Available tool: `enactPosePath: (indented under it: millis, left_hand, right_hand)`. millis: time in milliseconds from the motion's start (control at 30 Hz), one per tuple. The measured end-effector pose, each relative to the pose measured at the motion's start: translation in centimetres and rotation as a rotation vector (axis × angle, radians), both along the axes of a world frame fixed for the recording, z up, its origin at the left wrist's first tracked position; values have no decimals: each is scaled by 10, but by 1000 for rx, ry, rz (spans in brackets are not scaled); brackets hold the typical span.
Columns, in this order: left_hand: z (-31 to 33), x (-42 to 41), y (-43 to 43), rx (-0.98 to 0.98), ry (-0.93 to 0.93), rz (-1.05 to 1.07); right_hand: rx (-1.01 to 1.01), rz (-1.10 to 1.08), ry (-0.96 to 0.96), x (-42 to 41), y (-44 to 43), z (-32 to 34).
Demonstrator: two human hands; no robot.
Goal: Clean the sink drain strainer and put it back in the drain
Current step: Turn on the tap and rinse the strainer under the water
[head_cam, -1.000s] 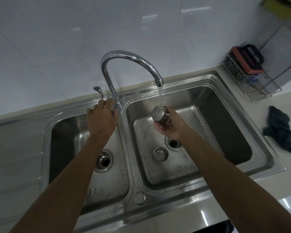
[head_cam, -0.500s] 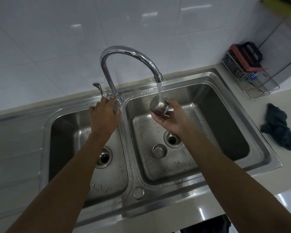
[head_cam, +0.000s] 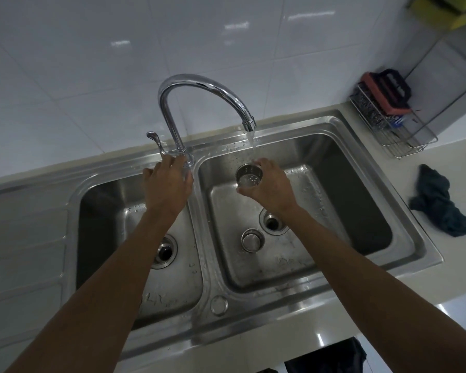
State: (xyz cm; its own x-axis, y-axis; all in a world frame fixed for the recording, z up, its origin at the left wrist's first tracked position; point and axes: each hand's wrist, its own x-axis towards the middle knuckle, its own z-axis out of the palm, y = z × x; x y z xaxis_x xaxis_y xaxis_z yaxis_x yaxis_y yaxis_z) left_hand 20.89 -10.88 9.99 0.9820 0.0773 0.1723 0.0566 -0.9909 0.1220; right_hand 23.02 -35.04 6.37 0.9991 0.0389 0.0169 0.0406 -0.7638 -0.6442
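Right grip [head_cam: 269, 187] clamped on strainer [head_cam: 248, 176], left grip [head_cam: 167, 184] at tap lever [head_cam: 156, 142] — closure unclear, stopper [head_cam: 252, 239] beside drain [head_cam: 273, 222]

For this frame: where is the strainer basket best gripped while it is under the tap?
Grip the strainer basket by its round side wall, coming from the right, as the right hand does. That leaves the open mouth and perforated bottom clear for the water.

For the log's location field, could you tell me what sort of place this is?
Probably a kitchen: a steel double sink with a curved tap, white wall tiles, and a wire rack of scrubbers.
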Motion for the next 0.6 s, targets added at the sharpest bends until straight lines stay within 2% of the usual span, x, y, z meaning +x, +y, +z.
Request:
enactPosePath:
  millis: [100,233,367,500,600]
  left_hand:
    - [-3,-2,-2,10,-9,-5]
    - [-7,-3,-4,3,-19,-4]
    - [-8,-5,-4,20,-8,-14]
    - [-7,-6,-5,11,-9,-21]
    - [-8,-8,-9,7,-12,-35]
  right_hand:
    - [54,-69,-29,2,-1,4]
    - [10,53,-18,-2,0,5]
    - [27,-26,-12,6,-7,11]
    - [16,91,-12,2,0,11]
    - [2,52,9,5,-7,12]
